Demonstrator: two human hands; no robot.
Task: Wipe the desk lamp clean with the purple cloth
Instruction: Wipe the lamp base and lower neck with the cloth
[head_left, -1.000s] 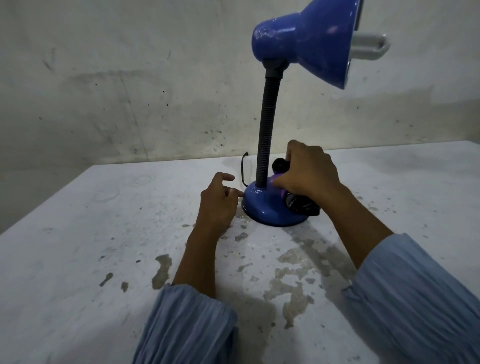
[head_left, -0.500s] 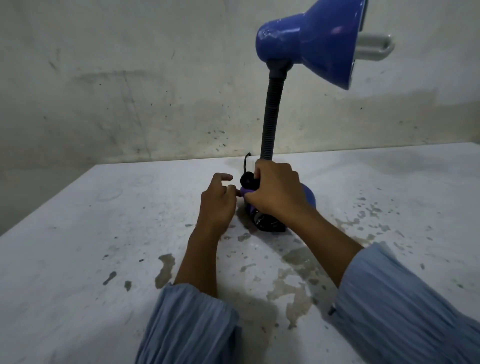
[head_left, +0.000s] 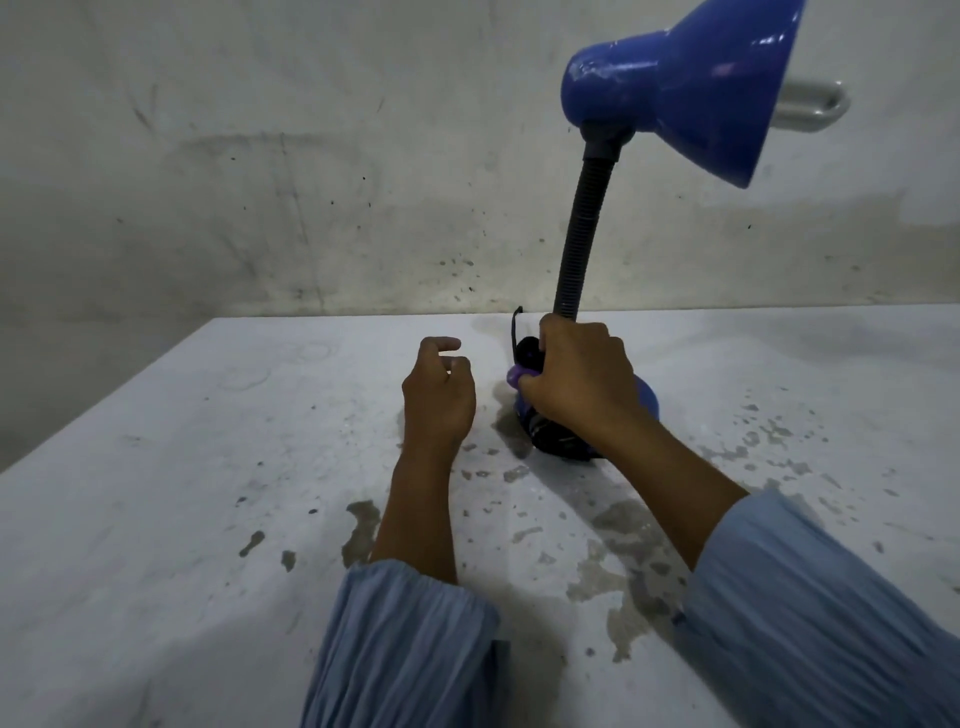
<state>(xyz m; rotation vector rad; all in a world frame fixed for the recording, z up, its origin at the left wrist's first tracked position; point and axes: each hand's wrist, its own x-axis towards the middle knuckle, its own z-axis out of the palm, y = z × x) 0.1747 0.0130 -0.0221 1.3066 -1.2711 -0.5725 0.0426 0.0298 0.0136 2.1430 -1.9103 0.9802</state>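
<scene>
Standing on the worn white table (head_left: 156, 519) with its chipped, flaking paint, the glossy blue metal desk lamp (head_left: 675, 93) leans its shade up and to the right, a white bulb (head_left: 815, 106) poking out, on a black ribbed gooseneck (head_left: 582, 228). Its round blue base (head_left: 647, 402) sits near the table's far edge, mostly covered by the right hand (head_left: 576, 384), whose fingers curl around a bunched purple cloth (head_left: 517, 375) pressed against the base where the neck meets it; a dark patterned part hangs below. Beside it, apart from the lamp, the left hand (head_left: 439, 400) rests on the table, fingers loosely curled, holding nothing. I'd say the base is being wiped; next the cloth likely needs working up the neck, with the lamp steadied. No writing or brand is readable.
</scene>
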